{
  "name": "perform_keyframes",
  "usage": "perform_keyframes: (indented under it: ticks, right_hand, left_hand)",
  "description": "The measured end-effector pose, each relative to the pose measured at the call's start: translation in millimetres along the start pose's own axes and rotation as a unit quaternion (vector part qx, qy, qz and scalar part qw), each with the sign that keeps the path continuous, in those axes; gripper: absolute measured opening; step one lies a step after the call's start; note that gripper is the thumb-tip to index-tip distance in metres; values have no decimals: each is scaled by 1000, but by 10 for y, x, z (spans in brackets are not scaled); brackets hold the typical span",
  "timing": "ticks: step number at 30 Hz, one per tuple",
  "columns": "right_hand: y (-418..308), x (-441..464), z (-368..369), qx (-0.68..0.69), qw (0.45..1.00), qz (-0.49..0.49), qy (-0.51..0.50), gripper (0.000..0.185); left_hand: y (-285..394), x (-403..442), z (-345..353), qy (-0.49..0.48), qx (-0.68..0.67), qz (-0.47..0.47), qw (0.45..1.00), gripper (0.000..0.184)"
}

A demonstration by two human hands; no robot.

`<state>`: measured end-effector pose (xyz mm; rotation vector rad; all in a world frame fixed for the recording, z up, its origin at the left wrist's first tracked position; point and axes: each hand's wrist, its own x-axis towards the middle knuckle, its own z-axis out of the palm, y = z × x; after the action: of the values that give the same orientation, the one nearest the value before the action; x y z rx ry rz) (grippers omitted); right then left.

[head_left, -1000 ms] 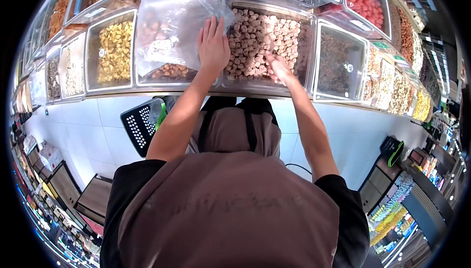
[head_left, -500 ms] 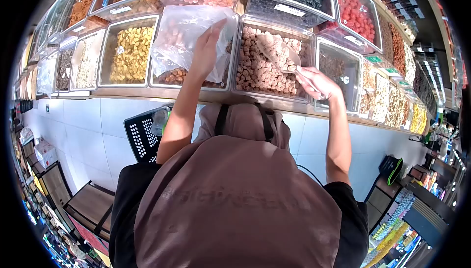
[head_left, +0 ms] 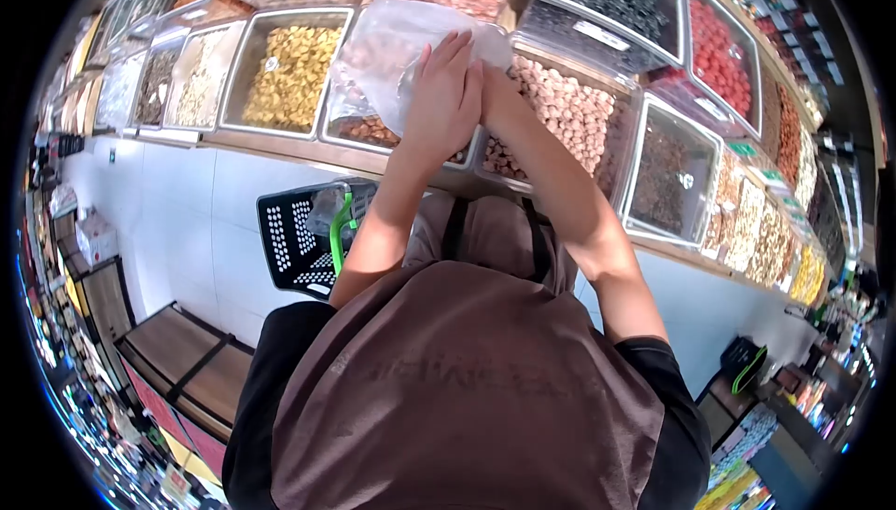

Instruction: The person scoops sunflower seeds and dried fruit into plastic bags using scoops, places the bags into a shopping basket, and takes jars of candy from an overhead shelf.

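At the far left of the near row, bins of pale and dark dry goods stand on the wood-edged tabletop (head_left: 347, 159). Next comes a bin of yellow pieces (head_left: 291, 71). On the floor below is a black basket (head_left: 278, 247) with a green handle (head_left: 338, 241), and some clear plastic shows inside it.

Right of the yellow pieces, the clear plastic bag (head_left: 381, 39) lies spread over a bin, with brown pieces (head_left: 366, 127) showing below its lower edge. The left hand (head_left: 443, 85) rests on the bag's right part, fingers straight and close together; whether it also pinches the plastic cannot be told. The right hand (head_left: 491, 97) meets it there, mostly hidden behind it, so neither its grip nor anything it may hold can be made out.

Just right of the hands, a bin carries plenty of round pinkish-brown pieces (head_left: 571, 116), partly covered by the right forearm. Farther right stands a lidded bin of dark pieces (head_left: 663, 169).

The work looks under way rather than finished: both hands are at the bag, and no knot or tie shows on it. How much the bag contains is unclear.
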<state>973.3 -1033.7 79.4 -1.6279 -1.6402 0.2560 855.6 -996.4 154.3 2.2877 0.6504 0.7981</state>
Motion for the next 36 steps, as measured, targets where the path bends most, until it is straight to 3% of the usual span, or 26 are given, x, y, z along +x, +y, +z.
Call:
perform_keyframes:
  ticks: [2, 4, 7, 10, 11, 14, 20, 23, 26, 28, 30, 36]
  right_hand:
    - [-181, 178, -351, -66, 944, 162, -281, 35]
    - [-391, 128, -813, -82, 912, 247, -318, 43]
    - [-365, -219, -1424, 58, 851, 400, -336, 36]
    - [-166, -782, -1872, 226, 768, 530, -280, 37]
    - [-91, -964, -1948, 235, 749, 563, -259, 36]
    - [186, -1409, -1939, 101, 686, 642, -328, 41]
    - [638, -1696, -1560, 90, 602, 704, -367, 46]
    - [595, -1680, -1582, 83, 631, 684, -357, 48]
    - [620, -1531, -1426, 31, 599, 691, -402, 48]
    - [636, -1540, -1339, 69, 600, 706, -369, 49]
    - [622, -1506, -1114, 160, 664, 684, -255, 47]
    - [979, -1893, -741, 186, 642, 703, -242, 53]
  left_hand:
    - [-86, -71, -54, 2, 0, -11, 1000, 43]
    - [-143, -146, -31, -7, -9, -17, 1000, 43]
    - [-216, -144, 197, -20, -53, -33, 998, 44]
    - [-366, -208, 623, -42, -47, -7, 998, 47]
    - [-407, -231, 755, -52, -14, -17, 998, 49]
    - [-671, -402, 1183, -79, 55, -26, 995, 54]
    - [-668, -362, 1323, -131, 169, -48, 976, 62]
    - [-681, -354, 1337, -142, 175, -50, 973, 63]
    - [-658, -313, 1362, -142, 176, -64, 972, 62]
    - [-656, -285, 1356, -147, 175, -64, 971, 62]
    - [-654, -276, 1358, -146, 175, -71, 971, 61]
    - [-674, -276, 1350, -157, 183, -73, 968, 59]
